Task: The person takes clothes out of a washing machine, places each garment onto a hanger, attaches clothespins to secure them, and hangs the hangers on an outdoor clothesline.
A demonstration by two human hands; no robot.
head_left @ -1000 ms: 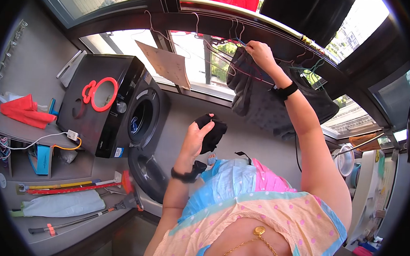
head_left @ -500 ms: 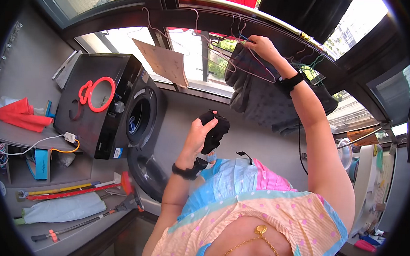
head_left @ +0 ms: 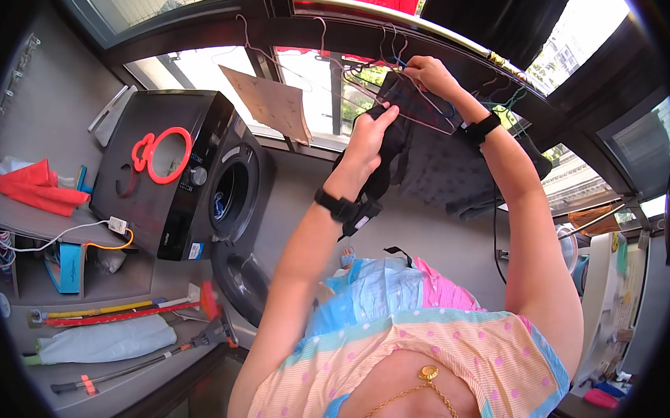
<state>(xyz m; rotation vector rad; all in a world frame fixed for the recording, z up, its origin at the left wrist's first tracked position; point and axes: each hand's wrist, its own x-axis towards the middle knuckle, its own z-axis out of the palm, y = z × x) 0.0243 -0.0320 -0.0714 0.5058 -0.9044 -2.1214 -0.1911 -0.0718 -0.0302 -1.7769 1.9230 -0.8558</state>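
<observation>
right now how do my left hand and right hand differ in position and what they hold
Your left hand is lower in the picture; your right hand is higher.
The left hand grips a black cloth; the right hand holds a blue hanger near its hook.
Shared: a black band sits on the left wrist, another on the right.

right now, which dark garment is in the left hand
The small black garment, partly hidden by the left hand; the mottled grey garment hangs behind it.
</observation>
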